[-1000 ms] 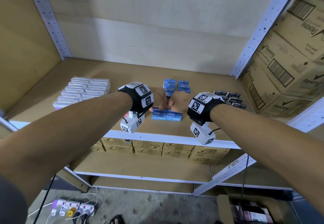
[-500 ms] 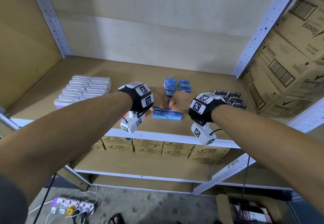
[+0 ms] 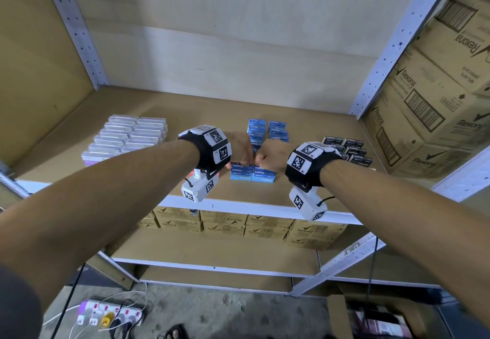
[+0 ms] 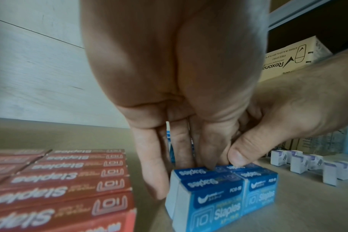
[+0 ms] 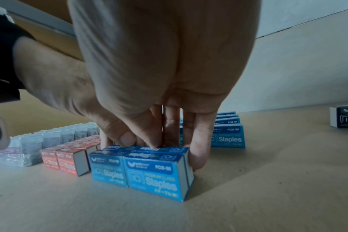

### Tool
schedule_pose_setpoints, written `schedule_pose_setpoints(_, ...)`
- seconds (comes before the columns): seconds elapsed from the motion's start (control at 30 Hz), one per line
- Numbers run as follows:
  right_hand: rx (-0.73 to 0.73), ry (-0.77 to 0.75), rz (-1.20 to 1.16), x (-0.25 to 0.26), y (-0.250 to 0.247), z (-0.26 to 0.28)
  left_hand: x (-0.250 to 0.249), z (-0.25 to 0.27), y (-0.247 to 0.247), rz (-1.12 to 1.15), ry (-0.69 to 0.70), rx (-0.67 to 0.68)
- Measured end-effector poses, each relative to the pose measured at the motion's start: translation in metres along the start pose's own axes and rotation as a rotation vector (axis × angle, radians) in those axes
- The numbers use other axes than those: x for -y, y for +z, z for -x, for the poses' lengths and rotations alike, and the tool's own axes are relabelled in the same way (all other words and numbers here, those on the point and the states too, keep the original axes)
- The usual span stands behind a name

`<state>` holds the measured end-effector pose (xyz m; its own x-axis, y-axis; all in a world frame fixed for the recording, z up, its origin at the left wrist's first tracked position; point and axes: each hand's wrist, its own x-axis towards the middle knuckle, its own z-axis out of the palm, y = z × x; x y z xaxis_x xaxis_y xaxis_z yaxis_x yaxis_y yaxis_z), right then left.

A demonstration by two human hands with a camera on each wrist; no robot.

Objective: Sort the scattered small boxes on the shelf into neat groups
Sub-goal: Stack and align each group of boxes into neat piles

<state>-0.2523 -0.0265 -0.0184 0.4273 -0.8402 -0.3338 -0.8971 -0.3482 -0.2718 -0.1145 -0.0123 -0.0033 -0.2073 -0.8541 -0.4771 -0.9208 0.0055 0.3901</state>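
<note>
1. Head view: both hands meet over the front of the blue boxes (image 3: 252,174), which stand in two columns running back along the middle of the shelf (image 3: 185,110). The left hand (image 3: 238,150) and right hand (image 3: 273,153) sit knuckle to knuckle, fingers pointing down onto the boxes, so how they lie cannot be told from here. A block of silver boxes (image 3: 127,137) stands to the left and a cluster of dark boxes (image 3: 347,150) to the right, both already grouped. Brown cartons (image 3: 437,105) fill the next bay.

2. Left wrist view: the left hand (image 4: 169,97) reaches down with its fingers (image 4: 149,164) fairly straight and close together, pressed against the left end of the front blue boxes (image 4: 218,196), a fingertip resting on top. The right hand's thumb touches the top too. Rows of red boxes (image 4: 60,188) lie just beside, and small white boxes (image 4: 308,163) stand further right.

3. Right wrist view: the right hand (image 5: 159,78) does the mirror of it, fingers (image 5: 197,149) narrow and nearly straight against the right end of the blue boxes (image 5: 141,169), thumb on top. More blue boxes stand behind.

4. Step in hand, as I judge it: squeezing the front blue pairs together to square them.

5. Next move probably calls for even pressure from both sides and a push back toward the blue rows behind, keeping clear of the red boxes.
</note>
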Motion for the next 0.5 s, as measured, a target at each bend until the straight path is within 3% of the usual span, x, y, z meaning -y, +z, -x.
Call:
schedule_pose_setpoints(0.33, -0.017, 0.03, -0.008, 0.0, -0.008, 0.001, 0.006, -0.002, -0.009, 0.015, 0.011, 0.011)
schedule_pose_setpoints(0.5, -0.077, 0.086, -0.013, -0.004, -0.03, 0.002, -0.003, -0.004, -0.029, 0.084, 0.019, -0.097)
